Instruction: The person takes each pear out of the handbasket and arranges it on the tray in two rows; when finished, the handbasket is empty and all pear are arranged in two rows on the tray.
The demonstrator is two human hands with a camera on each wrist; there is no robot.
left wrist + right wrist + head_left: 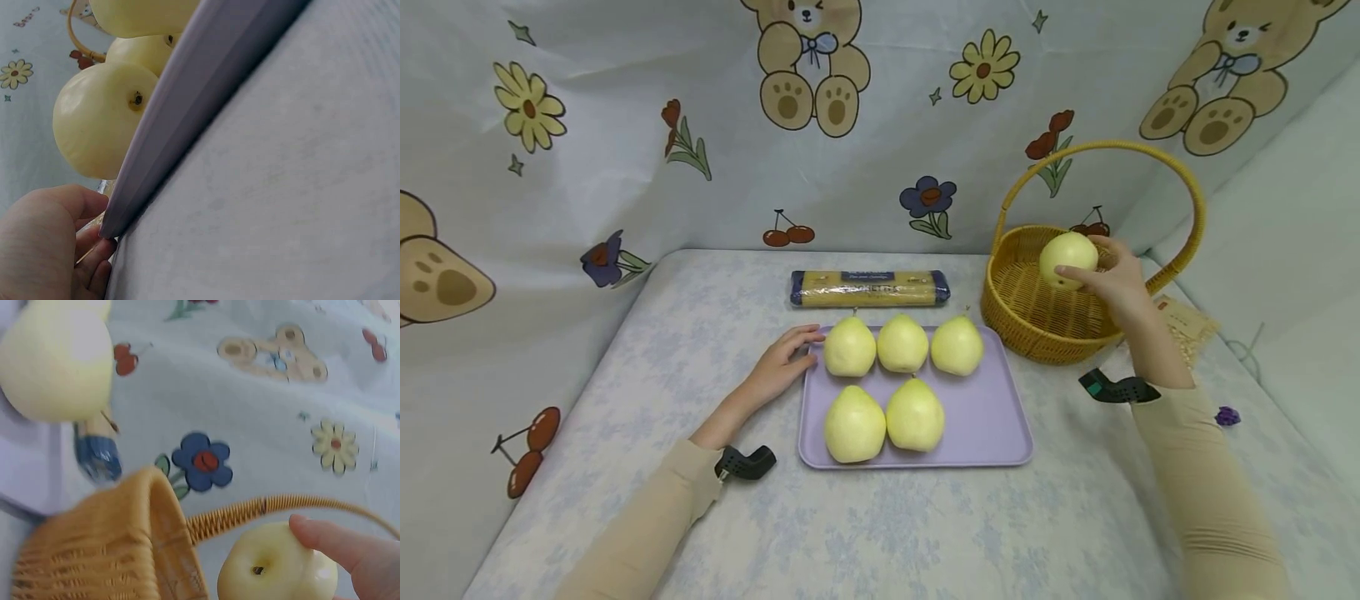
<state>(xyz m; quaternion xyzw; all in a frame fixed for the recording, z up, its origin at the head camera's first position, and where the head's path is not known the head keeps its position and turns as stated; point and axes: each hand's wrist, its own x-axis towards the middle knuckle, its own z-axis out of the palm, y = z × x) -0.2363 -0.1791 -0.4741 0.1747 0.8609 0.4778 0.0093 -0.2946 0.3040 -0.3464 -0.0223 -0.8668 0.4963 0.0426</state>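
Over the wicker basket [1045, 342], my right hand [1116, 279] grips a pale yellow-green pear [1067, 260], thumb and fingers on its sides. In the right wrist view this pear [269, 565] shows its blossom end beside the basket handle [281, 505]. My left hand [782, 362] holds the far left corner of the lilac tray [985, 425]; in the left wrist view its thumb lies at the tray rim [134, 140] and the other fingers bend at the corner. Several pears stand on the tray, three in the back row, such as this pear [850, 347], and two in front.
A pack of spaghetti [870, 288] lies behind the tray. Right of the basket are a tan card tag [1183, 321] and a small purple item [1227, 416]. A cloth printed with bears and flowers hangs behind the table [722, 292].
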